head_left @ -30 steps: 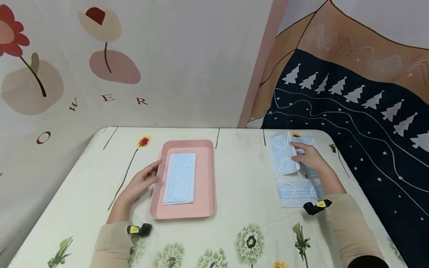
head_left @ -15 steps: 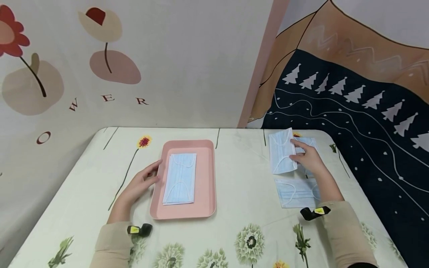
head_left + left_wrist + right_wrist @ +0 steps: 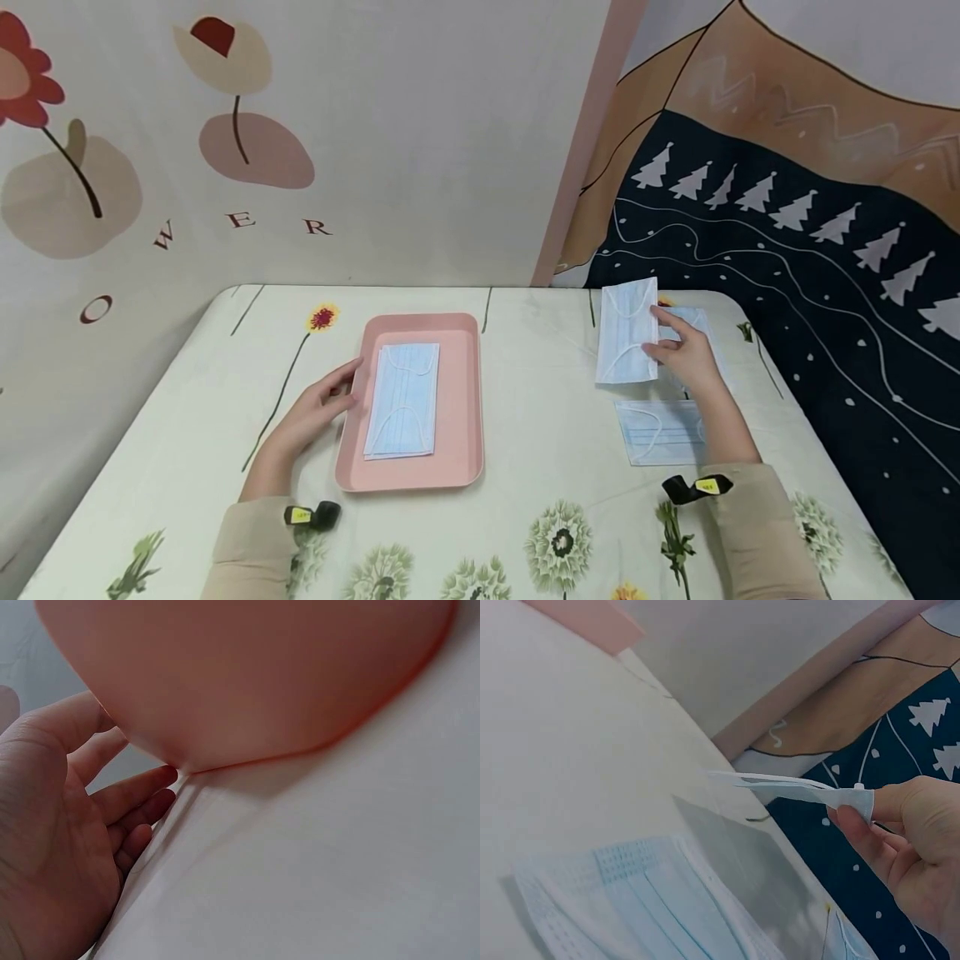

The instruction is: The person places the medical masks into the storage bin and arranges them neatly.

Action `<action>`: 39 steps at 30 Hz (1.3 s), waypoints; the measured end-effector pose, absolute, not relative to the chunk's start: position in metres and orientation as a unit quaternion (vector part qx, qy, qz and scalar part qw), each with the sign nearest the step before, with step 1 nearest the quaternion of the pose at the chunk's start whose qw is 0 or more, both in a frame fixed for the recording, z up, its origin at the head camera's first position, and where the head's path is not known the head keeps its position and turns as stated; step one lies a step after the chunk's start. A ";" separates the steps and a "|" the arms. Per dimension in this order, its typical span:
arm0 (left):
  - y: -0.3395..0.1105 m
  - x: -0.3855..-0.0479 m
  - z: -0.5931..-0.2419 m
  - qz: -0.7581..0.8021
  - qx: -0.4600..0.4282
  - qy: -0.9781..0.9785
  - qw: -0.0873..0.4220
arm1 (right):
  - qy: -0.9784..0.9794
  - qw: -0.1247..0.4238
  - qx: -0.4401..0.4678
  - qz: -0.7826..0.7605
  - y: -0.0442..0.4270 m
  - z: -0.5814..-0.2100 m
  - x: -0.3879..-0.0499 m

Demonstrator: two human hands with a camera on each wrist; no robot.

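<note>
A light blue face mask [image 3: 628,332] is pinched by its right edge in my right hand [image 3: 688,357], between thumb and fingers. In the right wrist view the held mask [image 3: 810,791] appears nearly edge-on, raised off the table. Another mask [image 3: 688,323] lies behind my right hand, partly hidden. Nearer, one more mask [image 3: 656,433] lies crosswise, its right end covered by my forearm. My left hand [image 3: 311,412] rests with loosely extended fingers against the left side of the pink tray [image 3: 459,417]. Inside the tray, one or more masks [image 3: 402,400] lie lengthwise.
A white tablecloth [image 3: 543,417] printed with flowers covers the table. Behind it stands a pale wall [image 3: 420,167] with printed flowers and letters. Dark blue fabric with white trees [image 3: 787,275] borders the table's right edge.
My right hand has lifted the mask upward and slightly left, away from the mask behind it. My left hand and the tray have stayed in place.
</note>
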State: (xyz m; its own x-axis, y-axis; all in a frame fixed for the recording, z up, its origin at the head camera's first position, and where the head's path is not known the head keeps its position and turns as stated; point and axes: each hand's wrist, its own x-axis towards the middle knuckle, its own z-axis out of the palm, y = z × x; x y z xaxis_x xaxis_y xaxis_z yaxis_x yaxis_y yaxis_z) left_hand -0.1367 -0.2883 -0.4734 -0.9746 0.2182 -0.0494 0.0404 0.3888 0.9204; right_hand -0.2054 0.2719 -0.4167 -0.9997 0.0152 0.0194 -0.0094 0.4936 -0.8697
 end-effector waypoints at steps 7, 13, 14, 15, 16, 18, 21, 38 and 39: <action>-0.288 -0.136 -0.474 0.547 0.079 0.829 0.081 | -0.844 0.031 -0.006 0.535 0.258 -0.413 -0.199; -0.288 -0.136 -0.475 0.545 0.079 0.831 0.081 | -0.836 0.033 -0.018 0.547 0.244 -0.408 -0.194; -0.288 -0.135 -0.475 0.544 0.079 0.831 0.081 | -0.834 0.034 -0.016 0.550 0.242 -0.407 -0.193; -0.288 -0.135 -0.474 0.545 0.079 0.831 0.082 | -0.832 0.035 -0.013 0.554 0.239 -0.407 -0.193; -0.288 -0.135 -0.474 0.545 0.078 0.831 0.082 | -0.830 0.037 -0.010 0.557 0.237 -0.406 -0.192; -0.287 -0.135 -0.473 0.547 0.078 0.829 0.083 | -0.824 0.042 -0.001 0.565 0.233 -0.406 -0.191; -0.287 -0.134 -0.472 0.552 0.079 0.826 0.083 | -0.817 0.049 0.009 0.575 0.226 -0.406 -0.189; -0.288 -0.136 -0.473 0.557 0.083 0.823 0.079 | -0.785 0.026 0.044 0.617 0.180 -0.398 -0.183; -0.288 -0.136 -0.473 0.558 0.082 0.822 0.079 | -0.783 0.022 0.044 0.619 0.177 -0.397 -0.183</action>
